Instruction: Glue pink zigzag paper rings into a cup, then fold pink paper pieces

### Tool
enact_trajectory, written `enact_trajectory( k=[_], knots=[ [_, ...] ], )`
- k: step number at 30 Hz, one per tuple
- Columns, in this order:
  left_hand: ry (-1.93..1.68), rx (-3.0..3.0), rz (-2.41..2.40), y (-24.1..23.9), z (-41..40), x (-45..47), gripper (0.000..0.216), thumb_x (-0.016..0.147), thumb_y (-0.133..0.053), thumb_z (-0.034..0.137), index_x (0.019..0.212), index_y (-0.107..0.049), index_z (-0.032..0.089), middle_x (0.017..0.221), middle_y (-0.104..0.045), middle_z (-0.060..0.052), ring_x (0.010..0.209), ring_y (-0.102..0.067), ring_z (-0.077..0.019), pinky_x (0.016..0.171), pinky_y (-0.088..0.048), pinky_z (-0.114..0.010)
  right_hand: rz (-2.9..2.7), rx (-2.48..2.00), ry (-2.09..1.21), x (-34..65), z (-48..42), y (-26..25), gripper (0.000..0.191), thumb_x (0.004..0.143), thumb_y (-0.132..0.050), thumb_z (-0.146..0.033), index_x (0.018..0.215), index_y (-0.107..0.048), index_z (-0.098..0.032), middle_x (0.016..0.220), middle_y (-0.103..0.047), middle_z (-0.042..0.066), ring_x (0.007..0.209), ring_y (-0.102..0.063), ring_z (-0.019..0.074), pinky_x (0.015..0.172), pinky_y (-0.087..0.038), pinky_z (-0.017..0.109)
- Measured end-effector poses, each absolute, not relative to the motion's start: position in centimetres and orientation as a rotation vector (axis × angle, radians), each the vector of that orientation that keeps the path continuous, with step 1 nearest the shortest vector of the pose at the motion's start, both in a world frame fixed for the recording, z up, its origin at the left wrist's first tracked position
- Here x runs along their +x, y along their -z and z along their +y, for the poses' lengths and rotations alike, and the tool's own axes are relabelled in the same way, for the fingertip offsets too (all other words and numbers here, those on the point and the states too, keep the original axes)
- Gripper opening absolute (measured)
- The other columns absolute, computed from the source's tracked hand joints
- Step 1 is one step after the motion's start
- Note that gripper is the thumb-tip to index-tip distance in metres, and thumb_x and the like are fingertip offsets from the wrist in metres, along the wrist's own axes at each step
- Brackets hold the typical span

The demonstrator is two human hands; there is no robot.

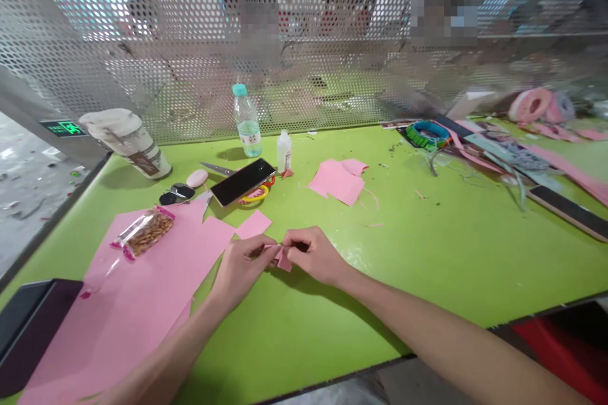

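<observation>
Between my two hands, low over the green table, is a small piece of pink paper [284,262]. My left hand [244,264] pinches its left side with thumb and forefinger. From the right, my right hand [316,254] grips the same piece, its fingertips almost meeting those of the left. The fingers cover most of the paper, so its full shape is hidden. A large pink sheet [156,294] lies under and left of my left forearm, with a small pink rectangle [254,224] just beyond that hand. Cut pink pieces [337,182] lie farther back, right of centre.
Past my hands, a black phone [243,181] rests on yellow-handled scissors [256,195]. Behind stand a small white bottle [284,150], a water bottle [247,123] and a paper cup [130,144]. A snack packet [145,232] lies left; ribbons [503,152] clutter the right. Perforated metal [304,69] borders the back.
</observation>
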State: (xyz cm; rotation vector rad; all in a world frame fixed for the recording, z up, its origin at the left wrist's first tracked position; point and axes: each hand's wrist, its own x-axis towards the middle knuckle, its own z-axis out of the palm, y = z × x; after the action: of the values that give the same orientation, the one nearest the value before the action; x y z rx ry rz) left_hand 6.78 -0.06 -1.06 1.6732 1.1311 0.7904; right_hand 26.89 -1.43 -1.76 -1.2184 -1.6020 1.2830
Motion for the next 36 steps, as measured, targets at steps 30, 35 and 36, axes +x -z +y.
enact_trajectory(
  k=[30,35,36],
  knots=[
    [-0.820,1.541,0.950,0.1,-0.2,6.5,0.022,0.094,-0.075,0.036,0.090,-0.085,0.017,0.075,-0.078,-0.004,0.061,-0.063,-0.0125,0.055,-0.046,-0.021,-1.532,-1.205,-1.319,27.4,-0.9,1.8,0.019,0.083,-0.059,-0.024,0.065,-0.063,-0.019,0.061,-0.057,-0.004,0.060,-0.048,0.0132,0.059,-0.034,0.027],
    [-0.778,1.397,0.946,0.8,0.0,6.9,0.022,0.090,-0.083,0.037,0.085,-0.078,0.016,0.077,-0.077,-0.004,0.067,-0.067,-0.0143,0.061,-0.050,-0.022,-1.549,-1.207,-1.328,27.4,-1.0,1.9,0.018,0.083,-0.060,-0.023,0.067,-0.065,-0.019,0.061,-0.059,-0.004,0.058,-0.048,0.0126,0.059,-0.034,0.027],
    [-0.771,1.360,0.937,1.0,0.0,6.9,0.022,0.089,-0.085,0.037,0.087,-0.077,0.016,0.078,-0.077,-0.004,0.070,-0.069,-0.0152,0.064,-0.053,-0.023,-1.550,-1.206,-1.328,27.3,-1.1,1.9,0.017,0.083,-0.060,-0.023,0.067,-0.064,-0.019,0.061,-0.059,-0.004,0.059,-0.048,0.0125,0.059,-0.034,0.027]
  ],
)
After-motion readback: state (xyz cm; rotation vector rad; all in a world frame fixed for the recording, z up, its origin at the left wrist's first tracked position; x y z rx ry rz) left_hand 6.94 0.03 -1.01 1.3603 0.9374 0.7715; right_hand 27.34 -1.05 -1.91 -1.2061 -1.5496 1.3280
